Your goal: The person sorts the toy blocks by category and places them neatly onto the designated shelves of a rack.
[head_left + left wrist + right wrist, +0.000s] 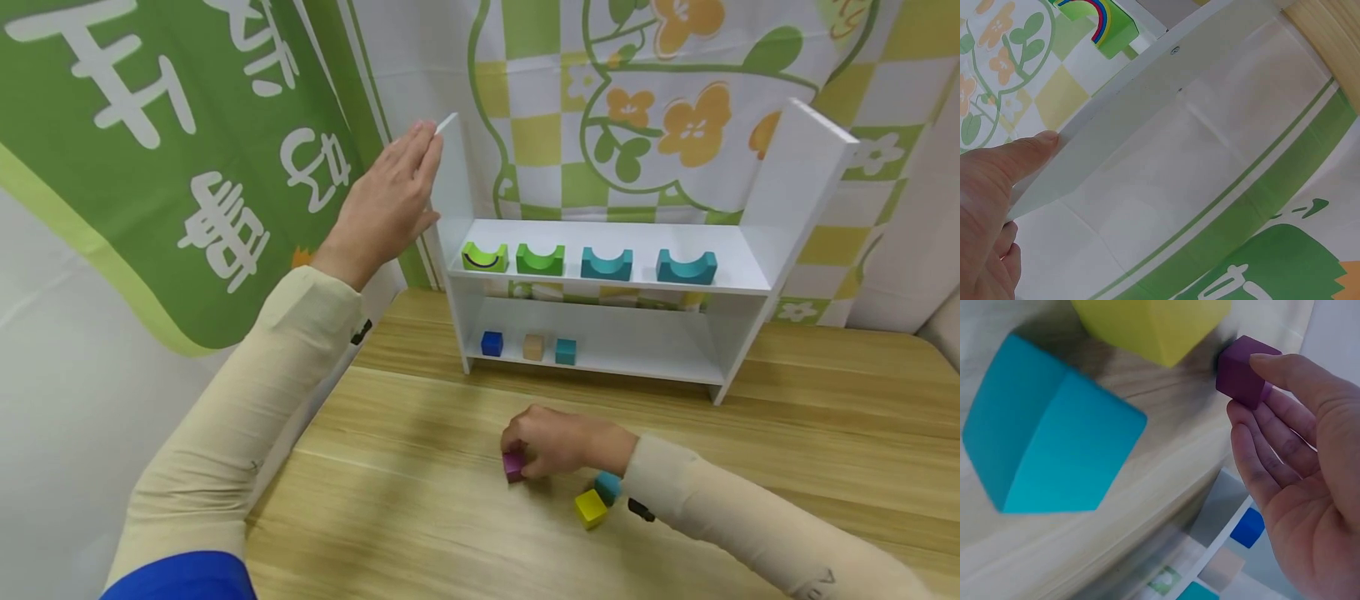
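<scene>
My left hand (393, 192) is raised against the left side panel (1122, 119) of a white shelf. Its fingers look straight along the panel's top, and the thumb tip touches the panel's edge. Low over the table, my right hand (562, 442) pinches a purple cube (1241, 372) between thumb and fingers. Close to that wrist lie a yellow cube (591, 508) and a teal cube (1063, 437) on the wood, side by side. The sleeve partly covers the teal one in the head view.
The white shelf (607, 287) stands at the table's back. Its upper board carries two green arch blocks (540, 262) and two teal arch blocks (686, 271). Along the lower board sit a blue cube (492, 343), a natural wood cube (533, 347) and a teal cube (566, 352).
</scene>
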Demonstrator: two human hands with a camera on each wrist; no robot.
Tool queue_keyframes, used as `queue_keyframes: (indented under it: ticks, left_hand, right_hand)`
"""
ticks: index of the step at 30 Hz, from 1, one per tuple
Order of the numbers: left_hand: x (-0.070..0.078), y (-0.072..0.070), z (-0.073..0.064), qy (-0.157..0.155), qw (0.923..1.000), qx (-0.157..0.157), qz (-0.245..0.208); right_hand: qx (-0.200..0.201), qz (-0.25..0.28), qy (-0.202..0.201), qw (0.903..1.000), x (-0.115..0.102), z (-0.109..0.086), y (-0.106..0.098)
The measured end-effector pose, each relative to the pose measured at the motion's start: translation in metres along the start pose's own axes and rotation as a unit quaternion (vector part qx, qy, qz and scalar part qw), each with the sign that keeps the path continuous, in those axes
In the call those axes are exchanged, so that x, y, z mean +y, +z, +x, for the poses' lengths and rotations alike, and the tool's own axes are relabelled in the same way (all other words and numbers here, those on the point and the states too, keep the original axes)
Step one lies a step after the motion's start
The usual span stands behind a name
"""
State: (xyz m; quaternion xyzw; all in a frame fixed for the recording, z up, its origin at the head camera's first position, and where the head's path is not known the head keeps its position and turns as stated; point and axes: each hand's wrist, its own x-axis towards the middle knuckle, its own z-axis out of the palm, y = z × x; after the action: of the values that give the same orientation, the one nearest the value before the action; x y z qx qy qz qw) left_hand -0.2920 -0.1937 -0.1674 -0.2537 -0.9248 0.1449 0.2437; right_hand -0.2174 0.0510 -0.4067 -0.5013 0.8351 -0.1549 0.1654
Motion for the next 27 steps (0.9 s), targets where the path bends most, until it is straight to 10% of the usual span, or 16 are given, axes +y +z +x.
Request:
queue_keyframes:
  ticks: [27]
  left_hand:
    - [0.000,-0.001,0.000,0.001,1.0000,0.004,-0.002]
  right_hand:
    - [0.125,0.007,0.063,0.9902,0.056,-0.075,-0.048]
